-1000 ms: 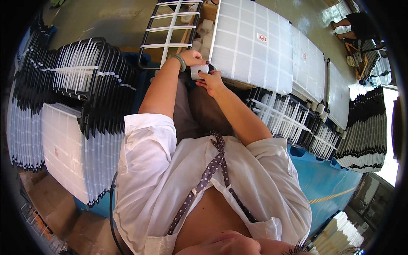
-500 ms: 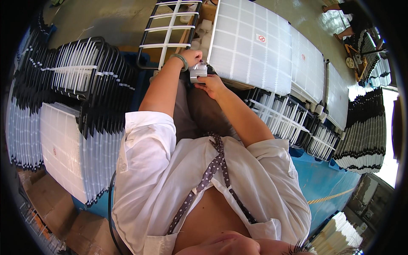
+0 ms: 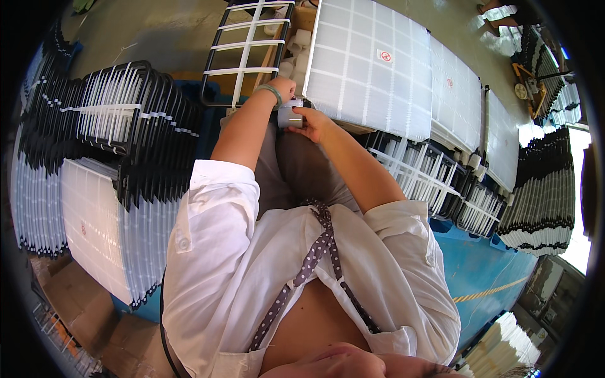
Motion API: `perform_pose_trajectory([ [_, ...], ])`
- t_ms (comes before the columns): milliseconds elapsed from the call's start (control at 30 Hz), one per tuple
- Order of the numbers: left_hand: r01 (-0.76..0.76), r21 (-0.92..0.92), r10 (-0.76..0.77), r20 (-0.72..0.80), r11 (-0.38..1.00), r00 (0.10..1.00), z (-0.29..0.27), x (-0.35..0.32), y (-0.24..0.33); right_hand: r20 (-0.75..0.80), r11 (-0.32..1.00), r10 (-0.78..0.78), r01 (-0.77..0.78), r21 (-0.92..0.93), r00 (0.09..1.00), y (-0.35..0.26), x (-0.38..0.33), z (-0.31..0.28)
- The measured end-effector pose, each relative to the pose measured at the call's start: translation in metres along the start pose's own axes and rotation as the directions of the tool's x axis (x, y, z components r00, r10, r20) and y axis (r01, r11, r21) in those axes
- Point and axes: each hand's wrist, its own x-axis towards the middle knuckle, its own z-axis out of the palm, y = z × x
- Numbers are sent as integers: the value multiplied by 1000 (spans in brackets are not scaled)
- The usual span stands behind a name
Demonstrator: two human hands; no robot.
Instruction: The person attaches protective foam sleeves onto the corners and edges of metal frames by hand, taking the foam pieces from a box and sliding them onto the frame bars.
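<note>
My right hand (image 3: 311, 122) is closed around a roll of clear tape (image 3: 290, 118) with a pale, shiny side, held above my lap. The thumb lies over the roll's edge and the other fingers curl beneath it. Just above the roll, my left hand (image 3: 284, 89), with a green bangle (image 3: 271, 92) on its wrist, is closed with the fingers bunched together close to the tape. What those fingers pinch is hidden. Beyond my hands stands an open box (image 3: 305, 21) with several whitish rolls (image 3: 298, 48) inside. A black frame with white straps (image 3: 250, 43) rests on its left.
Stacked panels wrapped in clear film (image 3: 372, 69) stand ahead to the right, with strapped black frames (image 3: 416, 170) below. More bundled frames (image 3: 113, 104) crowd the left side, above cardboard boxes (image 3: 82, 296). Another person's leg (image 3: 501, 22) shows at the far right.
My left hand has come slightly left and down, right up to the roll; the clear strip seen between them before is no longer visible. The roll has shifted a little left.
</note>
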Motion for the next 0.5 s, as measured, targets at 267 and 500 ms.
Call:
perform_pose_trajectory([
  [267,-261,-59,259,-42,964,965,-9,-3,3,23,1000,-18,18,-18,1000,-1,-5,1],
  [500,-130,100,128,24,987,991,-14,-15,18,42,999,-34,34,16,999,1,-2,-4],
])
